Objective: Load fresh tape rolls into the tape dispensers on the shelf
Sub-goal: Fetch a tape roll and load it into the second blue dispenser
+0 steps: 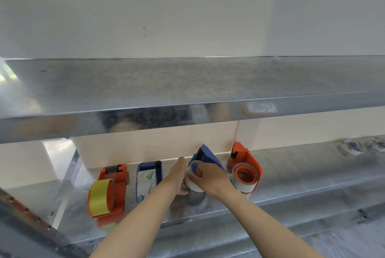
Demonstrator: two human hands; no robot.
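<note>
**A:** Scanning the metal shelf (302, 166) first. The blue dispenser (208, 154) is tipped up on it, just left of the orange dispenser (248, 163), which already carries tape.

**B:** And the tape roll (192, 184) is held right against the blue one's front, with the right grip (208, 176) curled round its rim.

**A:** The left grip (177, 174) lies against the roll's other side. Clasping or only steadying, I cannot tell.

**B:** It's a light, stiff ring, I'd judge, with a slick outer wrap. Best pinched across the flat edges or through the core, well clear of any sticky tail.
</note>
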